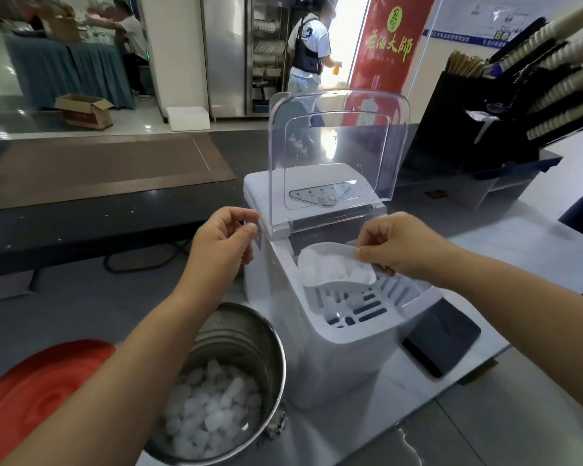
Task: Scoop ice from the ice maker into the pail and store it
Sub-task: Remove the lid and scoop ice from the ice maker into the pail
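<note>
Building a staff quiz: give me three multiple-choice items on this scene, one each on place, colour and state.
1. The steel pail stands: A) left of the ice maker B) behind it C) on top of it
2. The round lid beside the pail is: A) blue B) red C) green
3. The ice maker's clear cover is: A) shut B) taken off C) raised open
Answers: A, the pail sits at the ice maker's left; B, the lid is red; C, the cover stands upright on its hinge.

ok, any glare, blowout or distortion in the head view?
Head view: doorway behind the clear lid blown out white; wide-angle bending curves the cup stacks at the right edge; ice in the scoop white-on-white, low contrast; background soft.
</note>
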Demonstrator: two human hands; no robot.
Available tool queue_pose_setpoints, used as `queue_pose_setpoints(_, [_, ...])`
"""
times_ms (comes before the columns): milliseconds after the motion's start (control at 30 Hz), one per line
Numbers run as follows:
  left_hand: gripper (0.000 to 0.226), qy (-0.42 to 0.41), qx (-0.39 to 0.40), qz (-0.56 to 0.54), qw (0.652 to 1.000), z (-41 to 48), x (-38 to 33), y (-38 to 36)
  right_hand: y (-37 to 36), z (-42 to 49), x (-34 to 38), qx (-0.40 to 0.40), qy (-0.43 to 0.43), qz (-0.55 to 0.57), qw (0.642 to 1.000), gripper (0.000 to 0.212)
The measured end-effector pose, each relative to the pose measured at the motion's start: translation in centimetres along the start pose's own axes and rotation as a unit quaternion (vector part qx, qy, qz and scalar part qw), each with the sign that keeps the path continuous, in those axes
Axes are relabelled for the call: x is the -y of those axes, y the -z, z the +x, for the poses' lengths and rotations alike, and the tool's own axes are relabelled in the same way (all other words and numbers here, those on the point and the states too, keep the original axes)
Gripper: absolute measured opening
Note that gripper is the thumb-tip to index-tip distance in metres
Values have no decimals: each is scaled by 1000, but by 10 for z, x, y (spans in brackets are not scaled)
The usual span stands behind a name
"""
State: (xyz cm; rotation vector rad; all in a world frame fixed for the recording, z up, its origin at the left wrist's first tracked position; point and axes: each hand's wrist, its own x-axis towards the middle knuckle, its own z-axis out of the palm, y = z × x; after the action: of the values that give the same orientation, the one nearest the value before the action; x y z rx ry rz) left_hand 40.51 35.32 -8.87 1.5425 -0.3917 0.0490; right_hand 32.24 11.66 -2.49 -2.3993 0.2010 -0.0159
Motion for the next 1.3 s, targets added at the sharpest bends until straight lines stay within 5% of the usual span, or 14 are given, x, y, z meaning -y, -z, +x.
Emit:
queue_pose_setpoints(600, [18, 14, -62, -4, 998, -17, -5, 80, -87, -45, 88, 82, -35, 11, 996, 13])
queue_pose_setpoints(1033, [19, 22, -67, 7, 997, -26, 4, 105, -176, -33, 82, 140, -4, -222, 965, 24])
queue_pose_setpoints(1300, [20, 22, -72, 5, 997, -26, 3, 107, -195, -22, 92, 129, 96, -338, 927, 5])
